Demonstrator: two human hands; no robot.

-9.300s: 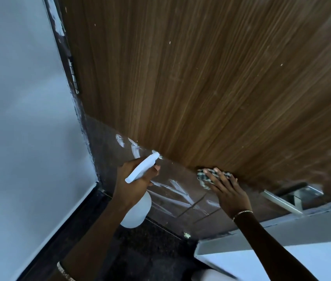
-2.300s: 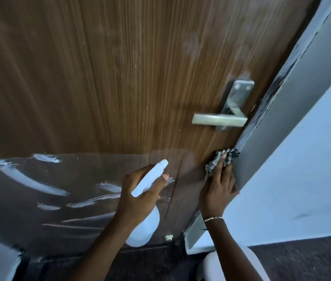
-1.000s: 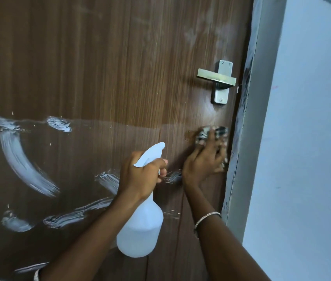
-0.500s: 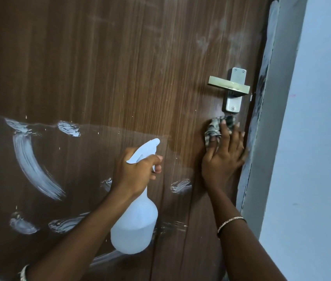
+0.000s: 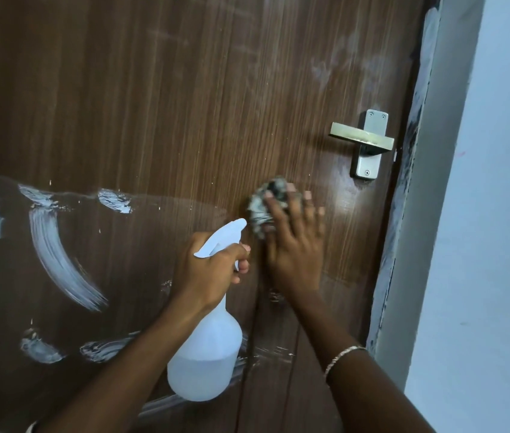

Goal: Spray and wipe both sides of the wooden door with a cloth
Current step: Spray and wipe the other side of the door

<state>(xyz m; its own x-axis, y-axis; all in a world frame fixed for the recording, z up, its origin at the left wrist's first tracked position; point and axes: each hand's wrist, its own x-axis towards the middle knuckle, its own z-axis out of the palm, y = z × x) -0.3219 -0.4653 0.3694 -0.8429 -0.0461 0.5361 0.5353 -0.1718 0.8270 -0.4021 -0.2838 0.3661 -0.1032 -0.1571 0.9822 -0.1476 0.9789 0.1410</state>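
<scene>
The brown wooden door (image 5: 185, 104) fills most of the head view, with a glossy film and white smears over its lower part. My left hand (image 5: 210, 270) grips the neck of a white spray bottle (image 5: 206, 360), whose nozzle points up at the door. My right hand (image 5: 294, 245) presses a crumpled checked cloth (image 5: 263, 207) flat against the wood with straight, spread fingers, below and left of the handle. Most of the cloth is hidden under my fingers.
A metal lever handle (image 5: 363, 140) sits at the door's right side. Right of it run the grey door frame (image 5: 419, 214) with scuffed paint and a pale wall (image 5: 497, 214). White smears (image 5: 57, 257) streak the lower left door.
My right hand has slid the cloth leftward from just under the handle toward the door's middle. The left hand and bottle have stayed nearly still.
</scene>
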